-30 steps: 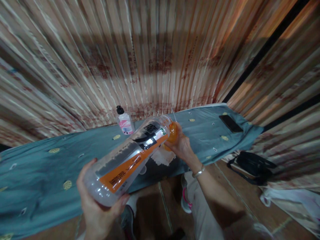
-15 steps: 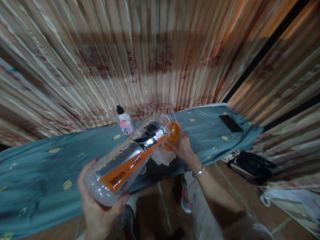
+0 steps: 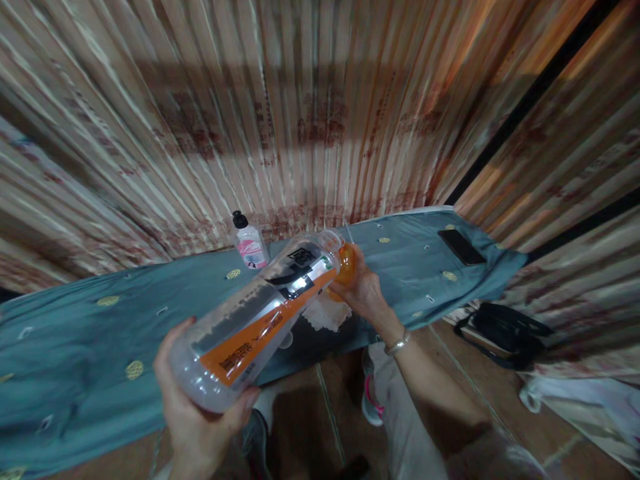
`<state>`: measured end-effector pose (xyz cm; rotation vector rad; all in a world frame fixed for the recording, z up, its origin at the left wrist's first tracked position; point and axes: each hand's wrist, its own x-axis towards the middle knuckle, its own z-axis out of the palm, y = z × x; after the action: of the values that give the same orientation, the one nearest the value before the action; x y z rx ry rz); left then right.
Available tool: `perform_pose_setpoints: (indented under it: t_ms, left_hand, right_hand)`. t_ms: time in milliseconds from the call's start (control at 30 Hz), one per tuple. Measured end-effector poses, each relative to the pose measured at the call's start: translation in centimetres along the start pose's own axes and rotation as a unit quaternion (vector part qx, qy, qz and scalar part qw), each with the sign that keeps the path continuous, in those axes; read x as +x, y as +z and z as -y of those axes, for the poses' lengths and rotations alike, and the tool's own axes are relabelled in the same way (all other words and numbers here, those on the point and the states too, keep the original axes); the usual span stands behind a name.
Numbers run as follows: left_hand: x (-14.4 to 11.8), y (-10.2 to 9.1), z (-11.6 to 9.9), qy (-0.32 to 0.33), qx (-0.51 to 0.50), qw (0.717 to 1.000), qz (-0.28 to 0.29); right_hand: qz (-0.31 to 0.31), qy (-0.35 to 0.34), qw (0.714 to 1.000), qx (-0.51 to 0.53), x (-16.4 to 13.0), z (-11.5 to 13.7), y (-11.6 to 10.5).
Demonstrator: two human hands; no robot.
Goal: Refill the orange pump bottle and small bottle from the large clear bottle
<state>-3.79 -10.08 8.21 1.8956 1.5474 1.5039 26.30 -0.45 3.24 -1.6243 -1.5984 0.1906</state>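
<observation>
My left hand (image 3: 197, 420) grips the base of a large clear plastic bottle (image 3: 260, 317) with an orange and black label. The bottle is tipped with its mouth pointing away to the upper right. Its mouth meets a small orange cup (image 3: 346, 265), which my right hand (image 3: 364, 293) holds over the blue cloth-covered table (image 3: 90, 347). Orange liquid shows in the cup. A metal bracelet sits on my right wrist. A white crumpled cloth (image 3: 325, 313) lies on the table under the cup.
A small pump bottle with a pink label (image 3: 249, 241) stands at the table's back edge by the curtain. A black phone (image 3: 461, 247) lies at the table's right end. A black bag (image 3: 507, 331) sits on the floor to the right.
</observation>
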Motion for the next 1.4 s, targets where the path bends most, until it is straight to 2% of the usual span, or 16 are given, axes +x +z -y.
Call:
perform_pose_setpoints:
  t_ms: [167, 333, 400, 533, 700, 867, 1400]
  left_hand:
    - [-0.3, 0.4, -0.6, -0.030, -0.020, 0.999, -0.023]
    - [0.0, 0.0, 0.2, 0.009, -0.003, 1.000, -0.008]
    - [0.1, -0.2, 0.6, -0.014, -0.005, 1.000, -0.026]
    - [0.2, -0.3, 0.8, 0.012, -0.003, 1.000, 0.004]
    - [0.1, 0.3, -0.3, -0.003, -0.018, 0.999, -0.026]
    - [-0.1, 0.8, -1.5, -0.020, -0.044, 0.998, -0.033]
    - [0.2, 0.8, -1.9, -0.027, -0.042, 0.998, -0.046]
  right_hand:
    - [-0.005, -0.009, 1.000, -0.003, 0.0, -0.2, 0.1]
    - [-0.005, -0.004, 1.000, 0.001, 0.0, 0.0, 0.1]
    - [-0.002, -0.002, 1.000, 0.002, 0.0, 0.0, 0.0]
    - [-0.005, -0.007, 1.000, 0.007, 0.0, -0.1, 0.1]
    - [-0.011, -0.017, 1.000, 0.011, -0.1, -0.1, 0.0]
    - [0.003, -0.003, 1.000, 0.004, 0.0, 0.1, -0.1]
    - [0.003, -0.006, 1.000, 0.002, 0.0, 0.0, -0.1]
